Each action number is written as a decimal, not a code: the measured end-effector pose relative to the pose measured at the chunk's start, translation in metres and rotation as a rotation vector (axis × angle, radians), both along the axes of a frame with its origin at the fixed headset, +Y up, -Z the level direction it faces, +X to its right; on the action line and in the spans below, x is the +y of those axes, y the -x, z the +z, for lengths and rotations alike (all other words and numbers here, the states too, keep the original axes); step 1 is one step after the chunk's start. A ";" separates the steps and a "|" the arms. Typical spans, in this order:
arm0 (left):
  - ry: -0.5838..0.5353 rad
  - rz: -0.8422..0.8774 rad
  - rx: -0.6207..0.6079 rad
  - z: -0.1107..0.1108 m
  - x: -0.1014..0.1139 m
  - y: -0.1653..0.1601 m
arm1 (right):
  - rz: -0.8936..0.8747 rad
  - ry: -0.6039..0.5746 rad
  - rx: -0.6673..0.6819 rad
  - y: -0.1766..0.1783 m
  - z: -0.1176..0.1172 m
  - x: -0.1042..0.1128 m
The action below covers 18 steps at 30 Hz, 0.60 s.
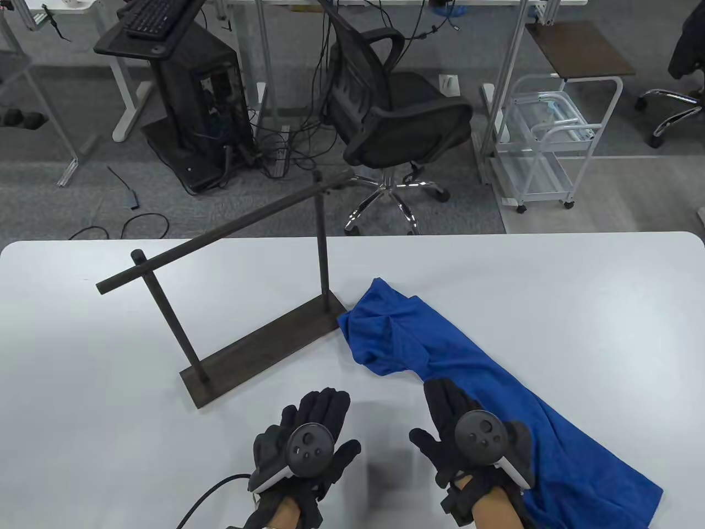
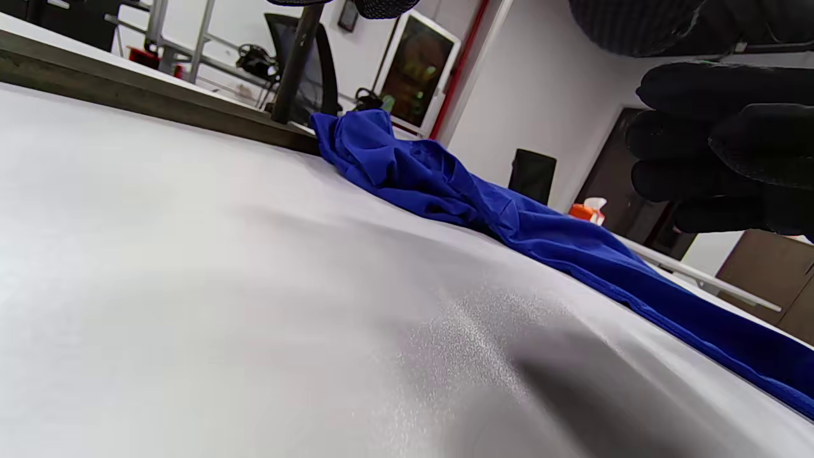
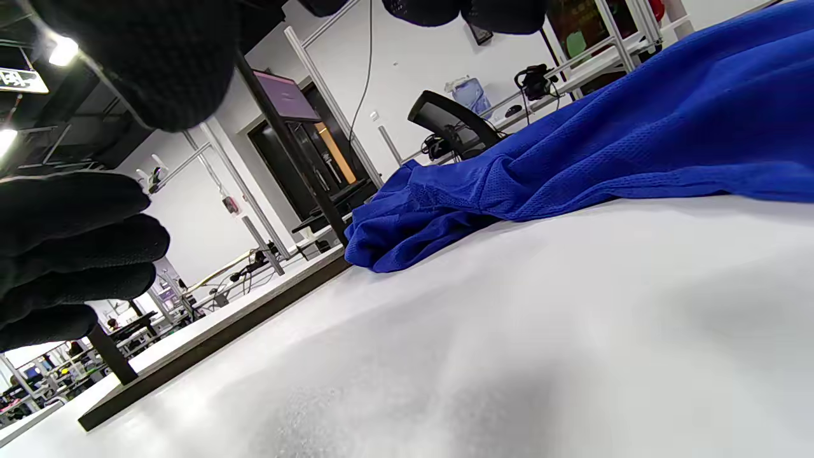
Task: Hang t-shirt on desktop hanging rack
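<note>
A blue t-shirt (image 1: 462, 374) lies crumpled in a long strip on the white table (image 1: 551, 286), from the rack's base toward the front right. It also shows in the left wrist view (image 2: 483, 210) and the right wrist view (image 3: 572, 165). The dark hanging rack (image 1: 264, 341) stands left of centre, with two posts and a slanted crossbar (image 1: 220, 237). My left hand (image 1: 308, 435) is open, flat above the table in front of the rack, holding nothing. My right hand (image 1: 468, 430) is open, fingers spread, by the shirt's near edge. I cannot tell if it touches the cloth.
Beyond the table's far edge stand a black office chair (image 1: 396, 115), a computer tower stand (image 1: 187, 110) and a white wire cart (image 1: 545, 143). A cable (image 1: 204, 496) runs from my left wrist across the table's front.
</note>
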<state>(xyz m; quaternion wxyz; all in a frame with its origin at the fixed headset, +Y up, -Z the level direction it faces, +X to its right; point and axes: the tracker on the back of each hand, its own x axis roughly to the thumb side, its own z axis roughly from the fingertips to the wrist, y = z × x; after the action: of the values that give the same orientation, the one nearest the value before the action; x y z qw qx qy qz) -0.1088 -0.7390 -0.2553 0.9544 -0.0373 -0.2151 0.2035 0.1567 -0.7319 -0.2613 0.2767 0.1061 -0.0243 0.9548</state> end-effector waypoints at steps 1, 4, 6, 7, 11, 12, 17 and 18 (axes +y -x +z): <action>-0.008 0.003 0.001 0.000 0.000 0.000 | 0.003 0.000 0.002 0.001 0.000 0.000; -0.008 0.004 -0.001 -0.001 0.000 0.001 | 0.026 -0.003 -0.004 0.001 0.001 0.001; 0.001 -0.009 -0.002 0.000 0.000 0.000 | 0.048 -0.004 -0.017 0.001 0.002 0.000; 0.001 -0.012 -0.002 0.000 -0.001 0.000 | 0.073 -0.001 -0.023 0.001 0.002 0.000; 0.019 -0.020 -0.006 -0.002 -0.003 -0.001 | 0.295 0.037 -0.058 0.006 0.002 -0.009; 0.027 -0.027 -0.007 -0.003 -0.005 -0.001 | 0.336 0.055 -0.063 0.008 0.000 -0.013; 0.059 -0.068 -0.002 -0.006 -0.011 0.001 | 0.556 0.245 -0.099 0.015 -0.008 -0.035; 0.063 -0.071 0.001 -0.006 -0.012 0.002 | 0.588 0.279 -0.103 0.016 -0.011 -0.038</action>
<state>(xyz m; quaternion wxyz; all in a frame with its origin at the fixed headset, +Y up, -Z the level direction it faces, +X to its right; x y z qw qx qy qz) -0.1103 -0.7506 -0.2616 0.9596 -0.0748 -0.2066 0.1760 0.1412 -0.7697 -0.2724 -0.0003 0.0214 0.1244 0.9920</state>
